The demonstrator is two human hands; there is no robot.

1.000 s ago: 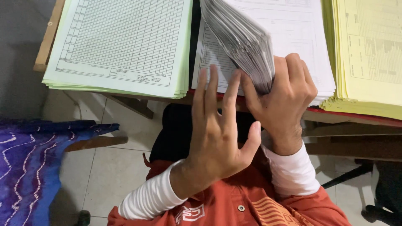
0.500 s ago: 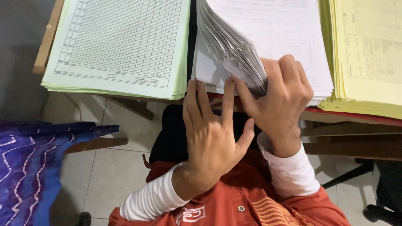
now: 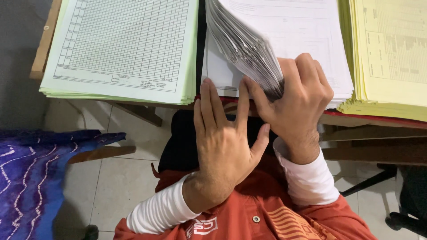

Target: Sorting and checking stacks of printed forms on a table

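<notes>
A thick stack of white printed sheets (image 3: 302,40) lies in the middle of the wooden table. My right hand (image 3: 298,98) grips the near edge of a lifted wad of these sheets (image 3: 242,44), bending it up and fanning it. My left hand (image 3: 222,138) is flat with fingers spread, its fingertips resting on the lower white sheets (image 3: 218,73) at the table's front edge, just left of the right hand. Both arms wear white sleeves under an orange shirt.
A pile of pale green gridded forms (image 3: 124,49) lies to the left and a pile of yellow forms (image 3: 391,53) to the right. The table's wooden edge (image 3: 369,133) runs along the front. Blue patterned cloth (image 3: 31,178) lies on the tiled floor at left.
The left hand has slid forward and its fingertips now press on the lower sheets. The right hand has kept its hold on the fanned wad, shifting slightly.
</notes>
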